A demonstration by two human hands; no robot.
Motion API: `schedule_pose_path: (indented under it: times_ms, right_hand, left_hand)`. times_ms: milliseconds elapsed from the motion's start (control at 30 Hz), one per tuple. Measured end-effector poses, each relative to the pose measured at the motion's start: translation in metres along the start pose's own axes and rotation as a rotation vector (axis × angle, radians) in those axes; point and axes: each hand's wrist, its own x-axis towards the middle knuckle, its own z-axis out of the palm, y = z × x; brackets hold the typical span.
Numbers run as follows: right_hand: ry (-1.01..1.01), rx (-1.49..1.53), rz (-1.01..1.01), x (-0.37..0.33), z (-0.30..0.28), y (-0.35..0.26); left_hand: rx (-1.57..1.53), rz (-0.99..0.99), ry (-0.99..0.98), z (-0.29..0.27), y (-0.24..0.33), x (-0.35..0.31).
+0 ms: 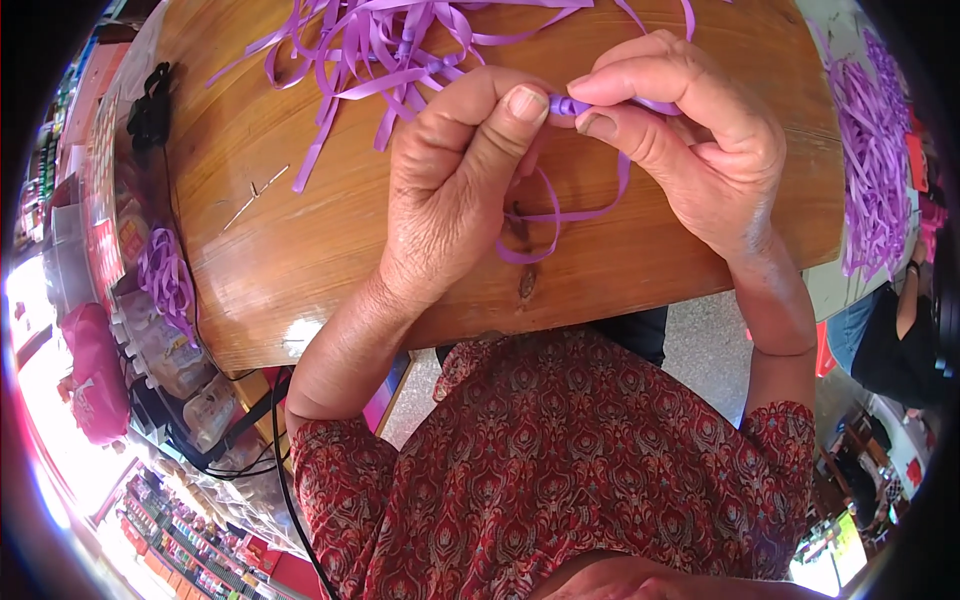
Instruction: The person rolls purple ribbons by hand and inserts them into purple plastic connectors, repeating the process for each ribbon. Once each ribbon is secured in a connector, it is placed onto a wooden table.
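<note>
Between my two hands, above the wooden table (600, 262), a purple ribbon (568, 105) is wound or knotted into a short thick piece. My left hand (462, 165) pinches its left end between thumb and forefinger, the other fingers curled. At its right end my right hand (690, 135) grips with thumb and fingertips. Loose ribbon hangs in a loop below the hands, and part of it passes behind my right fingers. Beyond my left hand lies a tangled pile of purple ribbons (400, 75), some with small thick knots.
A thin metal tool (256, 195) lies on the table at the left. Black cord (150, 105) runs along the left edge, near a hanging purple ribbon bundle (166, 275) and a pink bag (95, 375). Many purple ribbons (868, 160) hang at the right, with another person (895, 330) below.
</note>
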Motion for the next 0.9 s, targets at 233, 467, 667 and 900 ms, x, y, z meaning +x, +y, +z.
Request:
schedule_pose_path:
  times_ms: [233, 467, 667, 900]
  right_hand:
    - [0.011, -0.049, 0.036, 0.000, 0.002, -0.004]
    - [0.004, -0.057, 0.044, -0.001, 0.000, -0.006]
    - [-0.020, -0.097, 0.005, 0.000, -0.003, -0.009]
    - [0.108, 0.116, 0.211, -0.007, 0.008, -0.014]
  left_hand:
    - [0.121, -0.002, 0.000, 0.002, 0.004, -0.003]
    - [0.346, 0.125, 0.019, 0.003, 0.002, -0.011]
    - [0.409, 0.412, -0.045, -0.004, 0.001, -0.001]
    - [0.405, 0.342, 0.034, -0.003, 0.006, -0.007]
